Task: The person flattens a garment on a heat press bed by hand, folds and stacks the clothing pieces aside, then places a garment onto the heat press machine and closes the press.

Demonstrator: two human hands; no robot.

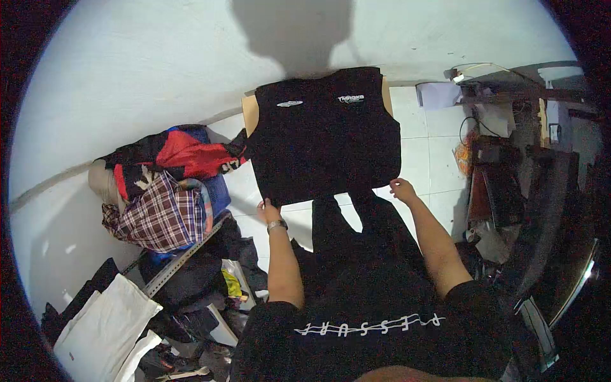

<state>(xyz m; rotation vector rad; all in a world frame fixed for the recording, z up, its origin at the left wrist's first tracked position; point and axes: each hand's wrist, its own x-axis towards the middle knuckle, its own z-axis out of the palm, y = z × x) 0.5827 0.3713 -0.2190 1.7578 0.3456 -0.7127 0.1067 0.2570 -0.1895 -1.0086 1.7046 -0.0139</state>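
A black sleeveless garment piece [324, 140] with two small white prints on the chest is spread out in front of me, neck end away. Tan board [251, 113] shows past its armholes at both sides. My left hand [268, 211], with a metal watch [277, 225] at the wrist, is closed on the near left corner of the garment. At the near right corner my right hand [401, 190] has thumb and fingers pinched on the hem. The fabric lies mostly flat, its hem slanting up to the right.
To the left is a heap of clothes with a plaid cloth [162, 219] and a red-black garment [191, 156]. A metal angle bar [184, 254] and white fabric [105, 325] lie nearer. Dark furniture [503, 184] lines the right. A white wall [159, 57] rises behind the tiled floor [439, 153].
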